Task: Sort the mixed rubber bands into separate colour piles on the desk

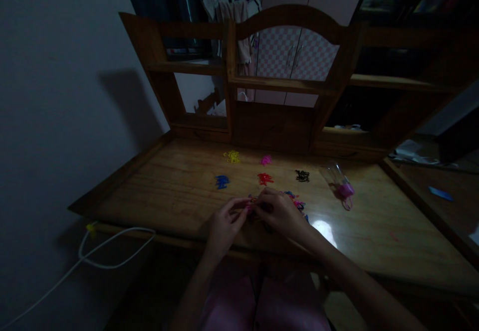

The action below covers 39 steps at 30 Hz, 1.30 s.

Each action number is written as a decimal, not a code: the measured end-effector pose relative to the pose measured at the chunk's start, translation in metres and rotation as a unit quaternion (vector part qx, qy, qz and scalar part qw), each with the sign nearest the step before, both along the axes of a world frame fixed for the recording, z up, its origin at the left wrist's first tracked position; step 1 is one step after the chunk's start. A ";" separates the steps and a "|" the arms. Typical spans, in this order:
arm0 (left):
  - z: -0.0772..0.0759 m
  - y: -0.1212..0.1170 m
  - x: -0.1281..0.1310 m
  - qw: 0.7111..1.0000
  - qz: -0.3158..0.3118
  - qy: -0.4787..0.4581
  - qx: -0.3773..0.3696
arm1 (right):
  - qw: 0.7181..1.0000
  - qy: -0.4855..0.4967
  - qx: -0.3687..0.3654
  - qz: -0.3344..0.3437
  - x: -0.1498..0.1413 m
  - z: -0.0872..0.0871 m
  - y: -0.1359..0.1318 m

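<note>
My left hand [225,222] is closed in a pinch on a small pink piece [248,208], perhaps a little elastic band, though its kind is hard to make out. Fingertips of my right hand [277,212] meet it from the other side, pinched together; what they hold is hidden. Under and behind the right hand lies a mixed-colour heap [299,204] of such pieces, partly covered. Beyond the hands, sorted small piles lie on the wooden desk [160,184]: blue [222,181], red [265,178], yellow [232,157], pink [266,160] and black [302,176].
A clear bottle with a pink lid and loop [345,189] lies on its side at the right. A wooden shelf unit [277,86] rises along the desk's back. At the left front edge hangs a white cable [112,267]. A wall [75,96] borders the left.
</note>
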<state>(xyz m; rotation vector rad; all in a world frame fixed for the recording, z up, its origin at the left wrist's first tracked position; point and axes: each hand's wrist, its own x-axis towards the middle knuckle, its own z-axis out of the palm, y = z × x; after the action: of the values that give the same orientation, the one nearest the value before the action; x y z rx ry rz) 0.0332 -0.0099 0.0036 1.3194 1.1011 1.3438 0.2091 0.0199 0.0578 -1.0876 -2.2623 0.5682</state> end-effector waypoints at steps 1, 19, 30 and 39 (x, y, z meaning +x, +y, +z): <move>0.000 0.000 0.000 1.000 0.000 0.001 0.003 | 1.000 -0.001 0.000 -0.001 0.000 0.000 0.000; -0.002 0.001 0.000 1.000 -0.002 0.001 -0.004 | 1.000 0.006 0.006 -0.006 0.003 0.002 0.004; -0.002 0.002 0.001 1.000 -0.009 -0.013 -0.024 | 0.998 0.023 0.035 -0.038 0.020 0.015 0.015; -0.003 0.004 0.002 0.999 0.000 0.008 -0.050 | 0.989 0.002 0.099 -0.114 0.084 0.006 0.068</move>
<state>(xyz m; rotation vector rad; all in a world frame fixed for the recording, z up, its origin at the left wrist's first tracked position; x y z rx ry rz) 0.0349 -0.0064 0.0005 1.2590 1.1639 1.2639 0.2929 0.0878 0.0642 -1.2183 -2.1016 0.2475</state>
